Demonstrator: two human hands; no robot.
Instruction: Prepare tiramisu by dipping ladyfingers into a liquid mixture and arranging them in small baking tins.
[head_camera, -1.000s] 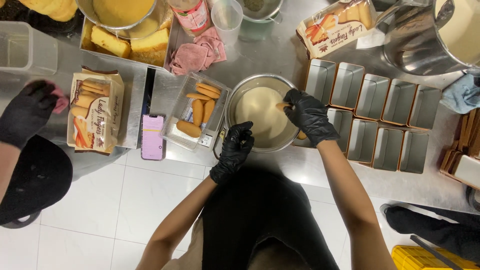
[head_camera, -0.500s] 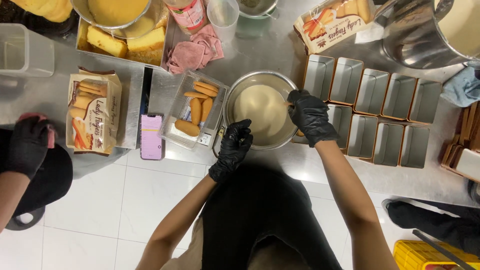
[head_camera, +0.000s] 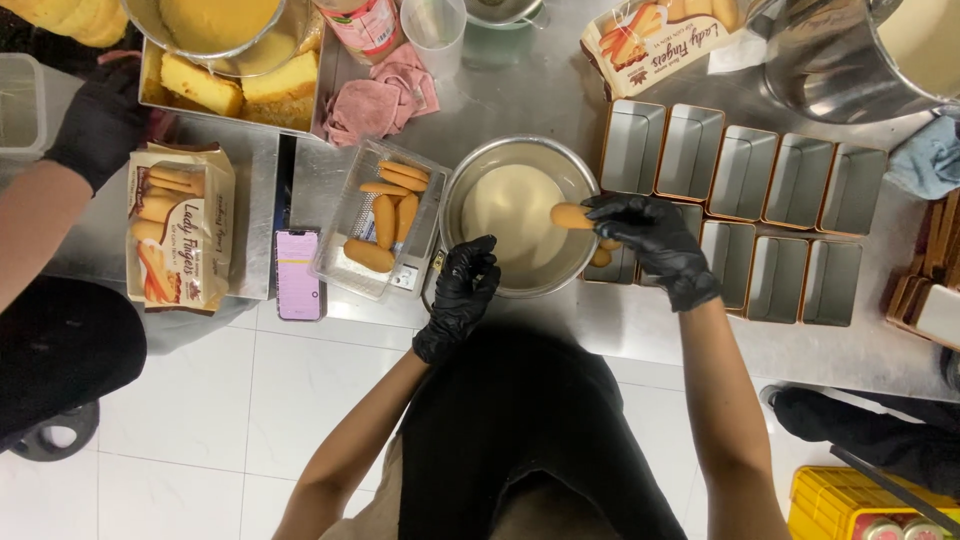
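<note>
My right hand (head_camera: 652, 240), in a black glove, pinches a ladyfinger biscuit (head_camera: 572, 215) over the right side of a round metal bowl (head_camera: 470, 170) that holds pale cream liquid. My left hand (head_camera: 462, 290), also gloved in black, rests on the bowl's near left rim with the fingers curled. Left of the bowl lies a clear plastic tray (head_camera: 345, 225) with several more ladyfingers. Another biscuit (head_camera: 603, 256) lies in the small metal loaf tin just under my right hand.
Several empty rectangular metal tins (head_camera: 760, 210) stand in two rows at right. A phone (head_camera: 297, 272) and an open biscuit packet (head_camera: 180, 235) lie at left. Another person's gloved hand (head_camera: 100, 120) is at far left, by a tray of yellow cake (head_camera: 235, 85). A big metal pot (head_camera: 860, 50) stands at top right.
My right hand has lifted a ladyfinger up out of the bowl's liquid. The other person's gloved hand has moved up from the floor side toward the counter's far left.
</note>
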